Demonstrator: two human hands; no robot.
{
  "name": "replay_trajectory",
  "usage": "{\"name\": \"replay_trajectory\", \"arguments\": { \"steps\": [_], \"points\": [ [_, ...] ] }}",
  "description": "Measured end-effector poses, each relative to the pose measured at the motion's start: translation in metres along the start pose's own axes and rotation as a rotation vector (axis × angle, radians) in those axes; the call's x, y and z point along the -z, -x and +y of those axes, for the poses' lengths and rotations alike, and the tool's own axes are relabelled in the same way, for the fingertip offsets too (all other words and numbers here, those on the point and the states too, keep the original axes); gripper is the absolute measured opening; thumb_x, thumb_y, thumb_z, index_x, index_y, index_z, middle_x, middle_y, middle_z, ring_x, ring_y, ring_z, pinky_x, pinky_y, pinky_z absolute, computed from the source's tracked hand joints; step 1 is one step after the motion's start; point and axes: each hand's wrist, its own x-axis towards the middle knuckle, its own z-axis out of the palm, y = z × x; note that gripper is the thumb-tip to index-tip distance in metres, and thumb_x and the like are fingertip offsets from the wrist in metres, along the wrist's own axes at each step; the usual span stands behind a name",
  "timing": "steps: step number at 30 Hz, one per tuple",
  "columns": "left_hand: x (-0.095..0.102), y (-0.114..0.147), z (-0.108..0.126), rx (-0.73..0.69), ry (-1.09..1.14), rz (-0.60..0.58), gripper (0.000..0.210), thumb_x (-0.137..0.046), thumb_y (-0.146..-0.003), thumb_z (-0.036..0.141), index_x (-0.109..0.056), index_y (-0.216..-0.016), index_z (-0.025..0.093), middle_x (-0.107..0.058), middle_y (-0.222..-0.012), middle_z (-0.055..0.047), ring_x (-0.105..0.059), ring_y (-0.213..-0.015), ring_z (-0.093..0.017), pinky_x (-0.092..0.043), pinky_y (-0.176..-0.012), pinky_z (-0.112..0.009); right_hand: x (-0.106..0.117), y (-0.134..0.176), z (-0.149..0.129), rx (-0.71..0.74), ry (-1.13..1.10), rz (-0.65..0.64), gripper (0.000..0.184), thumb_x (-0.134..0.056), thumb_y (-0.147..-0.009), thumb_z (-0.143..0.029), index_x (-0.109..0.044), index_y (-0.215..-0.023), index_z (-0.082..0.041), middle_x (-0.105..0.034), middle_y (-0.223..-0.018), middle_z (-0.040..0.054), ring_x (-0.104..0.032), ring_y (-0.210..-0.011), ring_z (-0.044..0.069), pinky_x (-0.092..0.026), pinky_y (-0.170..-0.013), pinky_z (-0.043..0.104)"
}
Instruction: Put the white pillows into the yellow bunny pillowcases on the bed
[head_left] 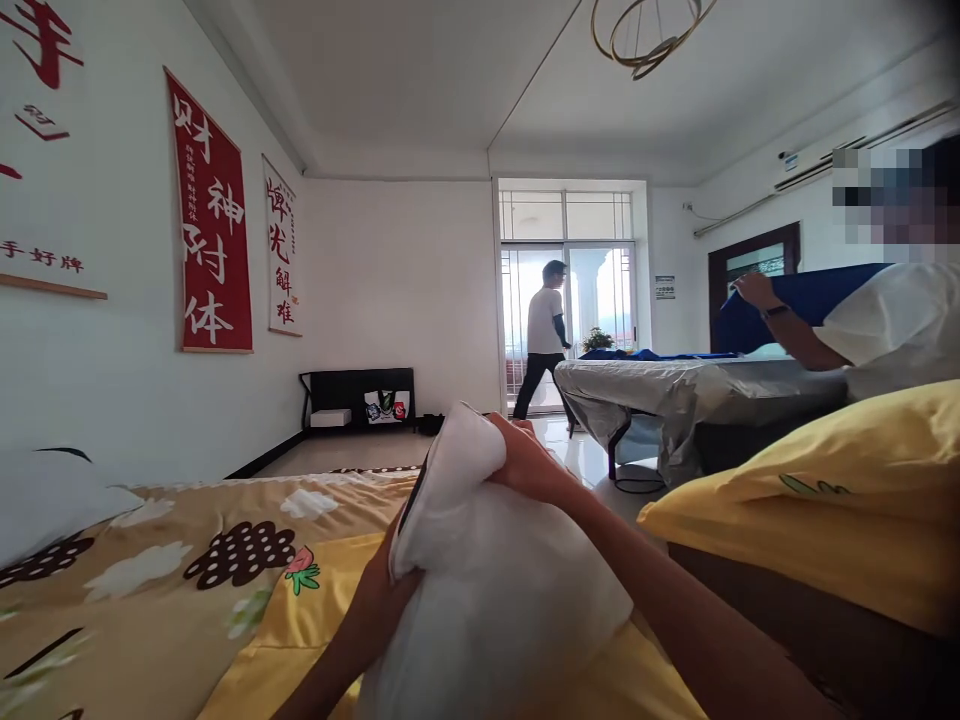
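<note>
Both hands grip a puffy white pillow (502, 590), held tilted up in front of me with a dark strip along its left edge. My left hand (386, 605) is closed on the lower left edge, the fingers partly hidden. Higher up, my right hand (529, 460) pinches the pillow near its top corner. Beneath them lies yellow cloth (315, 590) with a strawberry print, on a tan bedspread (142, 540) patterned with clouds and dotted shapes.
A plump yellow pillow (825, 480) sits at the right. Behind it a co-worker (892, 320) raises blue cloth (810, 300) over a plastic-covered table (637, 385). Another person (545, 330) walks by the window. A black bench (360, 390) stands at the far wall.
</note>
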Motion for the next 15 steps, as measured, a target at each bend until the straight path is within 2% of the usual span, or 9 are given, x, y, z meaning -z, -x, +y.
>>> {"name": "replay_trajectory", "arguments": {
  "steps": [1, 3, 5, 7, 9, 12, 14, 15],
  "points": [
    [0.01, 0.001, -0.008, 0.018, 0.0, -0.039, 0.052, -0.074, -0.057, 0.037, -0.066, -0.106, 0.023, -0.065, -0.119, -0.008, -0.047, -0.126, -0.03, -0.04, -0.104, -0.035, -0.002, 0.001, 0.004, -0.024, 0.019, 0.056, 0.032, -0.065, -0.066, -0.029, -0.048, -0.092, -0.023, -0.062, -0.093, 0.0028, -0.055, -0.09, 0.025, -0.034, -0.088, 0.041],
    [0.028, 0.006, -0.027, 0.11, -0.032, -0.171, 0.062, -0.079, -0.051, 0.043, -0.066, -0.108, 0.022, -0.068, -0.113, -0.009, -0.053, -0.119, -0.033, -0.046, -0.097, -0.038, -0.005, 0.004, 0.014, -0.059, 0.04, 0.149, 0.026, -0.061, -0.065, -0.025, -0.041, -0.083, -0.023, -0.06, -0.085, 0.001, -0.054, -0.082, 0.023, -0.033, -0.083, 0.039],
    [0.039, 0.011, -0.042, 0.247, -0.098, -0.31, 0.057, -0.081, -0.047, 0.048, -0.071, -0.096, 0.02, -0.073, -0.097, -0.008, -0.062, -0.103, -0.035, -0.052, -0.085, -0.04, -0.01, 0.007, 0.022, -0.066, 0.036, 0.191, 0.026, -0.059, -0.063, -0.023, -0.039, -0.081, -0.023, -0.059, -0.083, 0.0004, -0.054, -0.079, 0.023, -0.033, -0.081, 0.038],
    [0.038, 0.014, -0.047, 0.288, -0.131, -0.388, 0.048, -0.079, -0.053, 0.053, -0.074, -0.087, 0.019, -0.074, -0.089, -0.008, -0.065, -0.093, -0.035, -0.053, -0.08, -0.039, -0.019, 0.011, 0.023, -0.046, 0.054, 0.224, 0.025, -0.056, -0.063, -0.021, -0.041, -0.083, -0.023, -0.06, -0.083, 0.0013, -0.054, -0.081, 0.023, -0.032, -0.08, 0.038],
    [0.024, 0.013, -0.043, 0.272, -0.048, -0.324, 0.045, -0.076, -0.059, 0.056, -0.074, -0.081, 0.017, -0.074, -0.086, -0.009, -0.066, -0.09, -0.034, -0.054, -0.077, -0.038, -0.034, 0.018, 0.017, -0.005, 0.118, 0.284, 0.027, -0.051, -0.062, -0.014, -0.045, -0.088, -0.021, -0.061, -0.084, 0.0035, -0.054, -0.083, 0.024, -0.032, -0.08, 0.039],
    [-0.006, 0.004, -0.029, 0.303, 0.231, -0.095, 0.043, -0.078, -0.059, 0.052, -0.072, -0.079, 0.014, -0.073, -0.078, -0.012, -0.068, -0.084, -0.033, -0.055, -0.072, -0.037, -0.062, 0.045, 0.004, 0.089, 0.214, 0.355, 0.042, -0.046, -0.061, -0.009, -0.049, -0.102, -0.018, -0.061, -0.089, 0.0074, -0.054, -0.086, 0.026, -0.033, -0.082, 0.041],
    [-0.022, -0.004, -0.025, 0.346, 0.411, 0.017, 0.038, -0.079, -0.061, 0.043, -0.07, -0.083, 0.014, -0.073, -0.076, -0.012, -0.069, -0.081, -0.031, -0.056, -0.068, -0.036, -0.082, 0.072, -0.002, 0.135, 0.213, 0.305, 0.049, -0.05, -0.066, -0.014, -0.046, -0.115, -0.017, -0.061, -0.097, 0.0095, -0.054, -0.092, 0.028, -0.033, -0.087, 0.044],
    [-0.028, -0.007, -0.025, 0.366, 0.482, 0.057, 0.036, -0.079, -0.062, 0.038, -0.069, -0.085, 0.013, -0.073, -0.076, -0.012, -0.069, -0.08, -0.03, -0.056, -0.066, -0.035, -0.092, 0.086, -0.003, 0.15, 0.199, 0.268, 0.055, -0.056, -0.069, -0.022, -0.041, -0.122, -0.017, -0.06, -0.103, 0.0112, -0.054, -0.097, 0.03, -0.033, -0.09, 0.046]
  ]
}}
